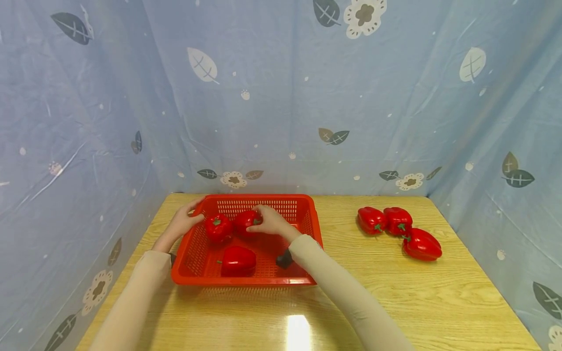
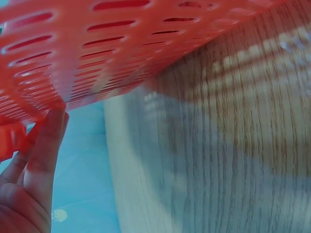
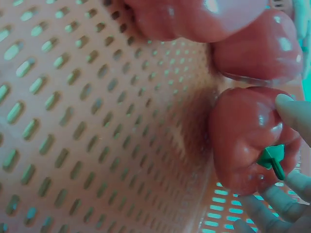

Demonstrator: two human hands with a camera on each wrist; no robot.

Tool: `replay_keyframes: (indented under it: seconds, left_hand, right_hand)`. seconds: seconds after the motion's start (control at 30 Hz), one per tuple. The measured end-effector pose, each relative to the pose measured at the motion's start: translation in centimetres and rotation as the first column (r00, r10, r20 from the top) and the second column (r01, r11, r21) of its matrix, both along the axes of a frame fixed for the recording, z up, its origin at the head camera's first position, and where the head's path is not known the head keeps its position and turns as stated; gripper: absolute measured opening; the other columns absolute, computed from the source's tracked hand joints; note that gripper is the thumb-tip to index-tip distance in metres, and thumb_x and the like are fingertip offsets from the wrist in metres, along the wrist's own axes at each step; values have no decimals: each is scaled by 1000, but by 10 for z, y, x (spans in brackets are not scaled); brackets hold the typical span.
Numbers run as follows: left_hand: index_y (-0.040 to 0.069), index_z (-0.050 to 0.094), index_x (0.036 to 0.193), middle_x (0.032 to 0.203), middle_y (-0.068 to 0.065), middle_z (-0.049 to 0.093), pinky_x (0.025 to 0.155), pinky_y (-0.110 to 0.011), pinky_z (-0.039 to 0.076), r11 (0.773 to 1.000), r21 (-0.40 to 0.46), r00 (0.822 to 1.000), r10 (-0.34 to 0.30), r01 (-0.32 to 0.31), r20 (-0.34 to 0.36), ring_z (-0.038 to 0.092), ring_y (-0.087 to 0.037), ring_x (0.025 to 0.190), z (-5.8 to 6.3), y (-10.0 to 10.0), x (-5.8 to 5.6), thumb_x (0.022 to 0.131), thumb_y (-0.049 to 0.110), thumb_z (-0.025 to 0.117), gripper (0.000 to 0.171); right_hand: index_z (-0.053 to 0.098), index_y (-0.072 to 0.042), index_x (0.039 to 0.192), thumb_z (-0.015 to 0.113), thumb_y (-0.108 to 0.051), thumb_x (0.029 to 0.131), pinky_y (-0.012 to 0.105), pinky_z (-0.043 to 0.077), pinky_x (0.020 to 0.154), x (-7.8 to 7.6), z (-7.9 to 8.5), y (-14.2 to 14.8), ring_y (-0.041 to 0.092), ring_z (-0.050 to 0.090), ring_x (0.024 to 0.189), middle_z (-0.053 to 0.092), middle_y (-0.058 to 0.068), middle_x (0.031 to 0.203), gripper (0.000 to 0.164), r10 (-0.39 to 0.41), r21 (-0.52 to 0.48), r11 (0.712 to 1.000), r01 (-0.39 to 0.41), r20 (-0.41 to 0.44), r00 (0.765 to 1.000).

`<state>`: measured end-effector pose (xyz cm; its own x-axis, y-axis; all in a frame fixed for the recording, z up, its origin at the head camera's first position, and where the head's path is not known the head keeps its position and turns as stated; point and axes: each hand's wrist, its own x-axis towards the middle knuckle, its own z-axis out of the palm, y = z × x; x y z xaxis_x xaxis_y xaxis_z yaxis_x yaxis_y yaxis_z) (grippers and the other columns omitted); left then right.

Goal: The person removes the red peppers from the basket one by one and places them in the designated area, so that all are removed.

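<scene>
A red slotted plastic basket (image 1: 246,281) stands on the table with three red bell peppers inside. My left hand (image 1: 181,222) grips its rim at the far left corner; in the left wrist view its fingers (image 2: 44,150) lie along the outer wall. Inside the basket, my right hand (image 1: 272,222) holds the bell pepper (image 1: 244,223) near the back wall. The right wrist view shows that pepper's green stem (image 3: 272,159) between thumb and fingers. Another bell pepper (image 1: 218,227) sits to its left, stem up, and a third bell pepper (image 1: 238,260) lies near the front wall.
On the wooden table (image 1: 373,297), right of the basket, three more red bell peppers lie close together: one at left (image 1: 371,220), a middle one (image 1: 398,220) and a nearer one (image 1: 422,244). A blue patterned curtain (image 1: 263,107) surrounds the back and sides.
</scene>
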<state>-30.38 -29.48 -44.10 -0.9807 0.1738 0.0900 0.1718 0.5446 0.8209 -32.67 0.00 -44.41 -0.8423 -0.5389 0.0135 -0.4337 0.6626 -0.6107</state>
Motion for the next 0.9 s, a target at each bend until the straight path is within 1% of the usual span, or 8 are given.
replay_keyframes:
  seconds: [0.07, 0.2, 0.33, 0.4, 0.6, 0.7, 0.9]
  left_hand:
    - [4, 28, 146, 139, -30, 38, 79, -43, 52, 1000, -5, 1000, -2, 2, -3, 49, -48, 114, -1, 0, 0, 88, 3, 52, 63]
    - [2, 27, 145, 139, -31, 36, 81, -46, 51, 1000, -6, 1000, 0, 0, 4, 47, -49, 116, -3, -1, -3, 88, 3, 53, 63]
    - [4, 27, 146, 141, -30, 34, 82, -50, 50, 1000, 0, 1000, 4, -4, 12, 46, -50, 116, -2, -2, -2, 89, 4, 53, 63]
    - [4, 27, 146, 141, -30, 34, 83, -50, 49, 1000, -12, 1000, 4, -4, 7, 45, -49, 117, -2, -2, -1, 89, 4, 52, 62]
    - [5, 29, 145, 141, -29, 36, 85, -52, 48, 999, -39, 1000, 4, -4, -19, 44, -48, 119, -1, -2, 0, 88, 5, 52, 62]
    - [4, 30, 145, 139, -29, 38, 86, -53, 47, 999, -37, 1000, 7, -8, -26, 44, -48, 119, -2, -2, 0, 88, 4, 53, 61]
    - [4, 29, 145, 139, -29, 37, 88, -54, 45, 999, -53, 1000, 3, -4, -31, 41, -48, 121, -3, -1, 0, 89, 5, 53, 61]
  right_hand:
    - [48, -3, 130, 75, -34, 76, 32, 46, 91, 0, 2, 1, 20, 57, 103, 58, 10, 120, 68, 7, -28, 1000, -7, 12, 1000]
    - [47, -3, 131, 75, -32, 76, 32, 46, 92, 0, 6, 2, 21, 57, 105, 56, 11, 122, 68, 14, -64, 998, -12, 28, 999]
    - [48, -4, 129, 74, -34, 77, 33, 45, 93, 1, 8, 3, 21, 55, 108, 56, 9, 122, 66, 10, -87, 996, -8, 18, 1000]
    - [48, -5, 129, 74, -35, 77, 34, 44, 94, 2, 11, 4, 22, 53, 110, 56, 9, 122, 66, 5, -95, 996, -4, 13, 1000]
    - [45, -5, 133, 72, -36, 78, 36, 42, 97, 6, 19, 4, 23, 50, 114, 52, 10, 127, 69, -5, -83, 996, 7, 22, 1000]
    - [44, -6, 134, 72, -37, 78, 36, 43, 97, 7, 20, 4, 23, 49, 114, 52, 10, 128, 70, -12, -82, 997, 15, 29, 999]
    - [46, -6, 132, 73, -37, 77, 37, 44, 96, 7, 22, 7, 23, 49, 114, 52, 9, 127, 69, -23, -94, 995, 25, 28, 999]
